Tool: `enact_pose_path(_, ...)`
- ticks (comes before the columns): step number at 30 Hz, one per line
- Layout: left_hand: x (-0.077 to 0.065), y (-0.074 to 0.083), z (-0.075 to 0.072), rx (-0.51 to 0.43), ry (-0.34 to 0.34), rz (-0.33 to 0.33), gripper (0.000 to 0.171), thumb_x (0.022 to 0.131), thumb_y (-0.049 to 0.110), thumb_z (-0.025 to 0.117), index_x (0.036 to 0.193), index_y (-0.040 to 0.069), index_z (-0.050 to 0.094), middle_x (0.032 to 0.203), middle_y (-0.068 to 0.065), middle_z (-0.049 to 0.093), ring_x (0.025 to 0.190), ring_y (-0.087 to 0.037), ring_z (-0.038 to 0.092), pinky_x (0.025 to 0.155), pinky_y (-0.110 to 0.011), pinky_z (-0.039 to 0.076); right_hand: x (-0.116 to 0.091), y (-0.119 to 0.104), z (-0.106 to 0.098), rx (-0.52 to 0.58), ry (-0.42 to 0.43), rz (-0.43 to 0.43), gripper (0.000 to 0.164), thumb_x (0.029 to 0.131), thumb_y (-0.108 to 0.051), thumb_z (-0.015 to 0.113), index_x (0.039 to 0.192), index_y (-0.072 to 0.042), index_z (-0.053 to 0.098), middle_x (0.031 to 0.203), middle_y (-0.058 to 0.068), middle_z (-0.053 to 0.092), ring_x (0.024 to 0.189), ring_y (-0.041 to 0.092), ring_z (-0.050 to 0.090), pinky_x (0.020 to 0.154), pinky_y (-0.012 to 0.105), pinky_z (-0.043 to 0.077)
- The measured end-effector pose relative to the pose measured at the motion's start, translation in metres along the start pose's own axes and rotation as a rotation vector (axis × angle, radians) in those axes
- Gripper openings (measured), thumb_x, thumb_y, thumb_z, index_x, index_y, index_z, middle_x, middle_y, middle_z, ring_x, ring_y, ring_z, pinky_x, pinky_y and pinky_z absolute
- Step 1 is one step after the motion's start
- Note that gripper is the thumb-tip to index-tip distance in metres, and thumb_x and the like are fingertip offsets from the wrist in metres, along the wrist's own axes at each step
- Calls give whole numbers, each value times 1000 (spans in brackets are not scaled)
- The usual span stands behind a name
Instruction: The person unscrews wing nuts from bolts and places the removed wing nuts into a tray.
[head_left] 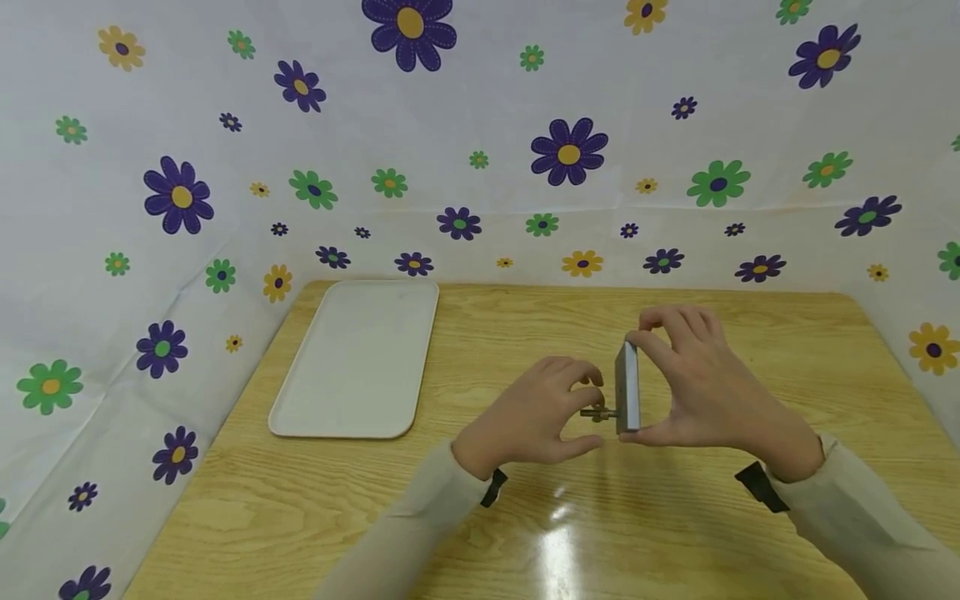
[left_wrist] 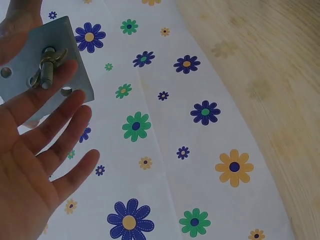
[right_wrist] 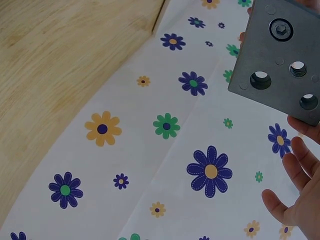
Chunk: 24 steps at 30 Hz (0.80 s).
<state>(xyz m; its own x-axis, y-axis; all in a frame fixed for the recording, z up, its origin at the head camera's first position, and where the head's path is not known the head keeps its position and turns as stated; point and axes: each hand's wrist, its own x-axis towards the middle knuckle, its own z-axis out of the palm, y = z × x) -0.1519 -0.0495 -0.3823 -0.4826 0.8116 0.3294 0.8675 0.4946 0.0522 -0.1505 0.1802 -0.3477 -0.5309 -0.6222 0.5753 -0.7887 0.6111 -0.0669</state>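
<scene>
Left hand (head_left: 536, 410), fingers apart and loosely bent, gripped nothing beside a bolt (left_wrist: 47, 76) carrying a wing nut (left_wrist: 60, 56); right hand (head_left: 708, 392) pinched the metal plate (head_left: 628, 387), bolt projecting leftward, by opposite edges, upright above the worktop (head_left: 510, 333); a loose edge pinch might have let the plate twist or drop; over-unscrewing might have shed the nut. Farther off lay one white tray (head_left: 356, 358); behind, one floral sheet (head_left: 487, 108).

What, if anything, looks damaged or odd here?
Nothing stands out: the right hand holds the metal plate, the wing nut sits on its bolt, and the white tray lies on the table, no damage visible.
</scene>
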Motion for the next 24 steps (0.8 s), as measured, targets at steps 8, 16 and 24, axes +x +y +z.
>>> enact_pose_path(8, 3, 1, -3, 59, 241, 157, 21, 85, 30, 66, 100, 15, 66, 99, 3, 65, 98, -13, 58, 100, -29, 42, -1, 2, 0, 1, 13, 2, 92, 65, -84, 49, 107, -2, 55, 108, 18, 47, 100, 35, 41, 86, 55, 30)
enact_pose_path(16, 3, 2, -4, 126, 263, 188, 11, 84, 30, 65, 88, 20, 68, 91, 6, 67, 93, -12, 60, 101, -29, 42, 0, 2, 0, -3, 9, -1, 91, 66, -84, 47, 107, -3, 55, 107, 18, 47, 100, 34, 41, 86, 54, 30)
enact_pose_path(24, 5, 1, 0, 104, 193, 130, 14, 82, 31, 67, 91, 21, 68, 92, 7, 67, 94, -11, 60, 100, -29, 42, 0, 2, 1, 1, -6, 8, 90, 64, -83, 54, 107, -4, 56, 107, 17, 47, 101, 33, 41, 86, 55, 30)
